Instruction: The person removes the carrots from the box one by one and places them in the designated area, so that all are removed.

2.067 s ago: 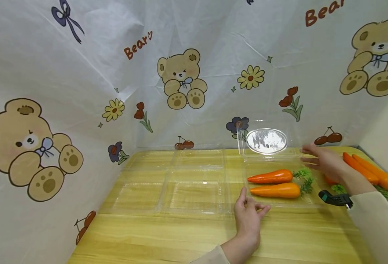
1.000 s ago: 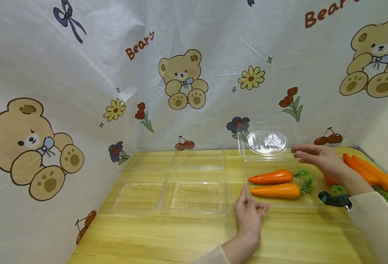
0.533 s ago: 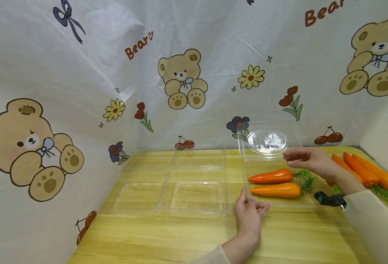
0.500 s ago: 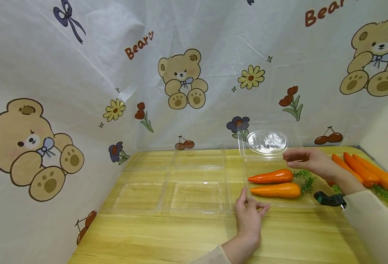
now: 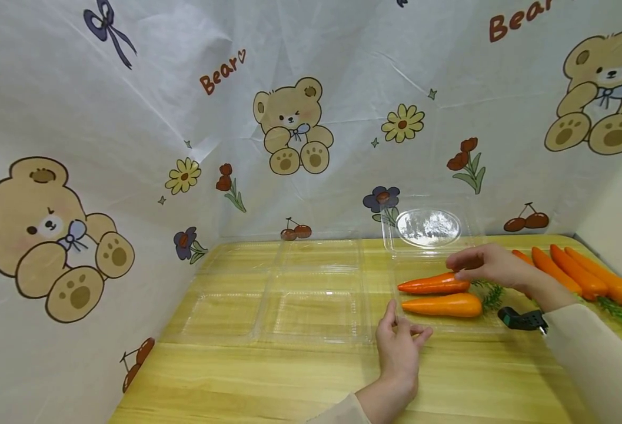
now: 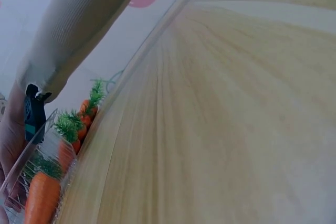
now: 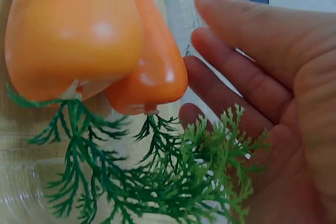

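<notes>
Two toy-looking carrots with green tops lie side by side in a clear plastic container, whose hinged lid [image 5: 428, 227] stands raised behind. The upper carrot [image 5: 432, 284] is redder; the lower carrot [image 5: 443, 305] is lighter orange. My left hand [image 5: 397, 350] rests at the container's front left corner, its index finger straight along the side. Over the thick end of the upper carrot hovers my right hand [image 5: 496, 270]. In the right wrist view its fingers [image 7: 247, 77] are spread beside that carrot [image 7: 149, 61], without curling round it. The left wrist view does not show the left hand's fingers.
More carrots [image 5: 581, 272] lie in a row on the table's right side, leaves toward me. To the left stand more clear plastic containers [image 5: 316, 306]. A bear-printed sheet [image 5: 342, 200] hangs behind and left of the wooden table [image 5: 268, 383].
The right hand has moved left and down, from beside the raised lid to the upper carrot. More of the carrot row on the right shows. The left hand has stayed in place.
</notes>
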{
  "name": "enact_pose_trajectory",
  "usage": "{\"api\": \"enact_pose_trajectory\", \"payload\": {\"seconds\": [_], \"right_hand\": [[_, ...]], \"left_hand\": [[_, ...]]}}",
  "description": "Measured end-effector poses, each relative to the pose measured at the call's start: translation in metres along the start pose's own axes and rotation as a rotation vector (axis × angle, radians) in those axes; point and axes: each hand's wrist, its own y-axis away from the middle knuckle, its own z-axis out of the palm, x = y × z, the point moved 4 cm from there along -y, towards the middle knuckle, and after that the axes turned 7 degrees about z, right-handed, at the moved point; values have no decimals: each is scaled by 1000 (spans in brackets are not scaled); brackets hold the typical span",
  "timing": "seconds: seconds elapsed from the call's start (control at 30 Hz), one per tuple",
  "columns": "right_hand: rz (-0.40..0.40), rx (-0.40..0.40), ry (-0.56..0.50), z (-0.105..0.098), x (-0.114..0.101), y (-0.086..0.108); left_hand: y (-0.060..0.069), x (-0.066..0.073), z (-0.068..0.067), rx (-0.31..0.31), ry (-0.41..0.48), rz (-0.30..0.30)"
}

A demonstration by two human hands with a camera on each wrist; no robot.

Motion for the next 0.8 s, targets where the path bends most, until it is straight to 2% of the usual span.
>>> {"api": "enact_pose_trajectory", "payload": {"seconds": [0.3,0.5,0.8], "right_hand": [[-15,-22,37,3,-2,-3],[-24,-67,76,6,-3,-6],[-39,-120,239,16,-9,-11]], "left_hand": [[-1,0,0,-10,-13,4],[-1,0,0,-8,-18,6],[-1,-1,0,-8,-16,1]]}}
